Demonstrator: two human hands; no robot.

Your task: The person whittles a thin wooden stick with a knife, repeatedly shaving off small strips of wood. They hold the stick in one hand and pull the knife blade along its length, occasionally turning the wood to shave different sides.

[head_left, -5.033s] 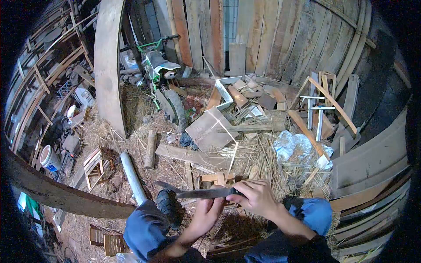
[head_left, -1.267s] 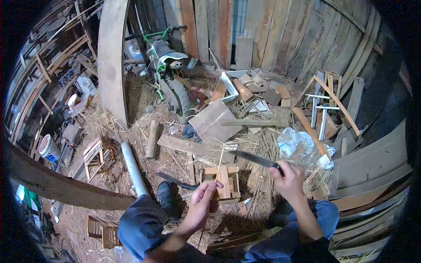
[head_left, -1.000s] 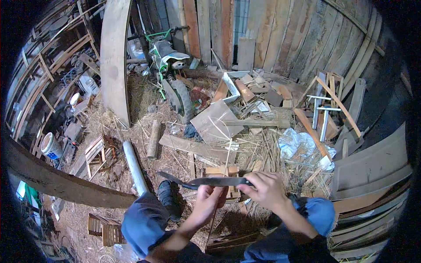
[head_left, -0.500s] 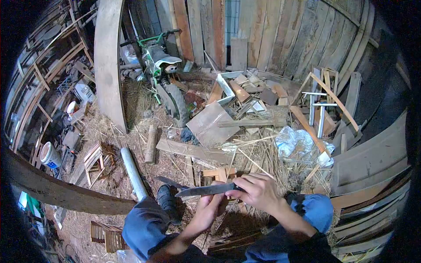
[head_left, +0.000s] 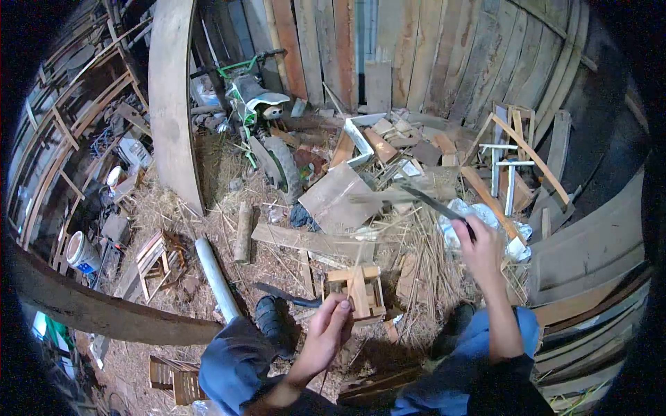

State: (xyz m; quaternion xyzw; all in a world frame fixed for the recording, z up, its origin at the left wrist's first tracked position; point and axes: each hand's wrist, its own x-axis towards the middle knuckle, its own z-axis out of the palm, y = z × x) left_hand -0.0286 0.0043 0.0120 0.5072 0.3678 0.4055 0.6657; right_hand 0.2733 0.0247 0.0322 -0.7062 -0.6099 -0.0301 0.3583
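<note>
My right hand (head_left: 482,249) is raised to the right, its fingers wrapped round the dark handle of a long knife (head_left: 431,202). The blade points up and to the left. Lower down, between my knees, my left hand (head_left: 329,329) is closed in a pinch on a thin wooden strip (head_left: 359,290); the hand hides part of it. Just beyond the strip, a small wooden box-like frame (head_left: 374,284) rests on the ground. A second dark blade (head_left: 288,296) lies by my left shoe (head_left: 272,322).
Straw and scrap wood cover the ground. A pale pole (head_left: 216,281) lies by my left knee, near a slatted wooden piece (head_left: 158,260). A green-and-white motorbike (head_left: 253,104) stands by the plank wall (head_left: 444,55). A curved board (head_left: 111,312) crosses at left.
My right hand has swung the knife up and to the right, away from my left hand. The left hand has stayed near its place, and the small wooden frame shows more fully.
</note>
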